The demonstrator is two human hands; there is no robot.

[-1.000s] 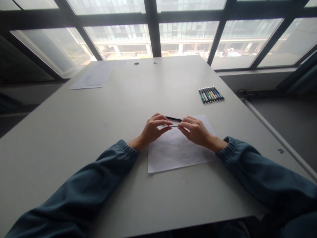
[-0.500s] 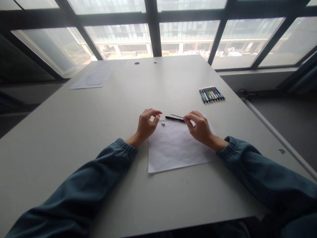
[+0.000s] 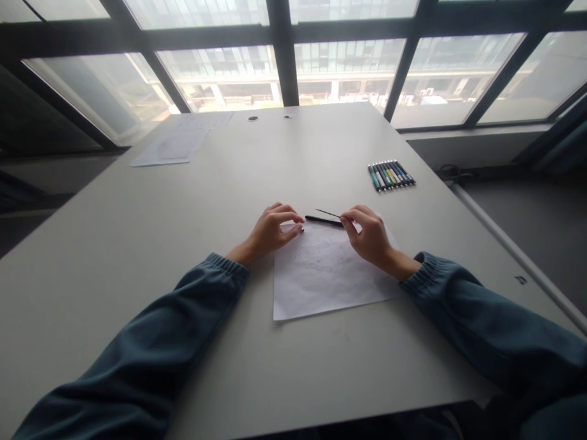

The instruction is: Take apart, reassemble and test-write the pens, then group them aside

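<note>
My left hand (image 3: 273, 229) rests at the paper's upper left corner, thumb and forefinger a little apart. At the thumb's tip lies a small metal piece like a pen tip (image 3: 302, 230), partly hidden; I cannot tell whether the thumb touches it. My right hand (image 3: 368, 233) pinches one end of a thin black pen refill (image 3: 327, 212), which points left and slightly away from me. Just under the refill, a black pen barrel (image 3: 321, 220) lies along the top edge of the white paper (image 3: 321, 287). The barrel's right end goes behind my right fingers.
Several pens (image 3: 391, 176) lie side by side in a row at the right of the white table (image 3: 137, 256). More paper sheets (image 3: 167, 145) lie at the far left. Two round cable holes sit near the far edge, before the windows.
My left hand has lowered and moved slightly right, bringing its fingertips to the small metal piece. My right hand holds the refill almost still.
</note>
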